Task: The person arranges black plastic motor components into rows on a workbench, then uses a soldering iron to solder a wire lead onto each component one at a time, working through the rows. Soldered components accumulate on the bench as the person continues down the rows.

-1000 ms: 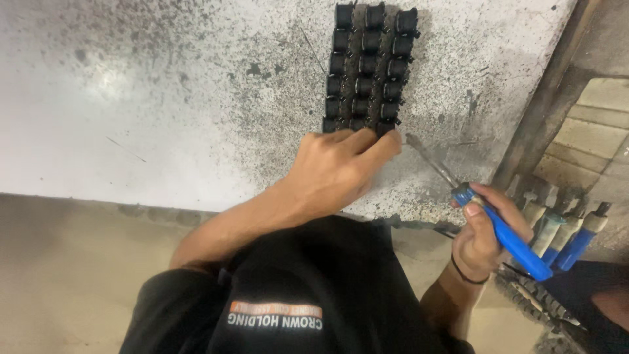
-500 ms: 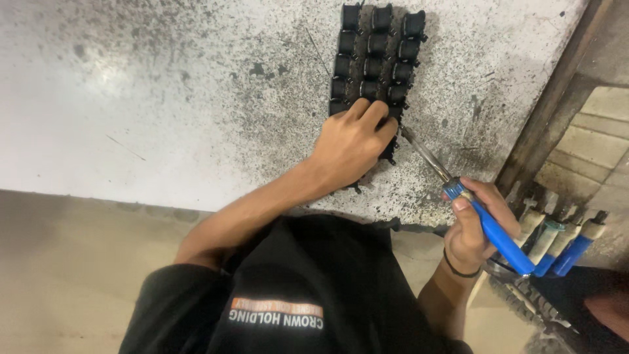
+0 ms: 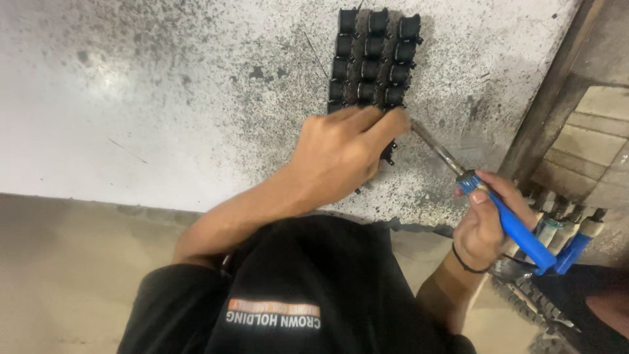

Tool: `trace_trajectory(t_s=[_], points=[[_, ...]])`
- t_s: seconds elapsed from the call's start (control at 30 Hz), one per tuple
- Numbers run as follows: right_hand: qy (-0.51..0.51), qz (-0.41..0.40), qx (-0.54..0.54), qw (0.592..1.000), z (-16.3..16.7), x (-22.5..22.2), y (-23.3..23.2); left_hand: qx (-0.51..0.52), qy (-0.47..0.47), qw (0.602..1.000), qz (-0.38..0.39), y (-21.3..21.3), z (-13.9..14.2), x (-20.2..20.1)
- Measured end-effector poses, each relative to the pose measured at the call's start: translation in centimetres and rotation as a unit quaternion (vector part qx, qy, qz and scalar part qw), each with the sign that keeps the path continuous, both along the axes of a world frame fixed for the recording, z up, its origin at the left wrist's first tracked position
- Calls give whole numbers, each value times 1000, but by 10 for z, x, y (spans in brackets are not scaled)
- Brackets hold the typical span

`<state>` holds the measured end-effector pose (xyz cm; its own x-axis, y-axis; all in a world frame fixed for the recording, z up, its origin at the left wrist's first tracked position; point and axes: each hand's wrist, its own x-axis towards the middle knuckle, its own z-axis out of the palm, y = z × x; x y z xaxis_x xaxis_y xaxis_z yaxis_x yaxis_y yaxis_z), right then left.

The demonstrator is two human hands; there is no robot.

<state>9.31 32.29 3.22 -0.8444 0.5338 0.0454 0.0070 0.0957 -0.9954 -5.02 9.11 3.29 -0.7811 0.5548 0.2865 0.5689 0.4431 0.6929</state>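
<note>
My left hand (image 3: pixel 344 154) rests palm down on the near end of a block of small black parts (image 3: pixel 373 56) laid in three rows on a scorched white worktop (image 3: pixel 164 98). Its fingers cover the closest parts, so I cannot tell whether they grip one. My right hand (image 3: pixel 485 226) holds a blue-handled soldering iron (image 3: pixel 511 226). The iron's metal shaft (image 3: pixel 436 151) slants up to the left and its tip meets the parts just beside my left fingertips.
Several more blue-handled tools (image 3: pixel 567 239) stand in a rack at the right, behind my right hand. A dark metal post (image 3: pixel 550 105) runs diagonally along the worktop's right edge, with tan bricks (image 3: pixel 599 137) beyond it. My black shirt (image 3: pixel 295 295) fills the bottom of the view.
My left hand has slid forward onto the near end of the black parts. The soldering iron has followed, its tip now closer to the block.
</note>
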Motion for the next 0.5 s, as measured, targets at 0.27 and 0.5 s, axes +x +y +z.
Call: trace_trajectory(t_s=[0.27, 0.5], points=[[35, -12, -26, 999, -31, 0, 6, -20, 73, 995, 61, 25, -39, -17], [9, 34, 49, 998, -21, -8, 4, -30, 64, 996, 53, 35, -65, -9]])
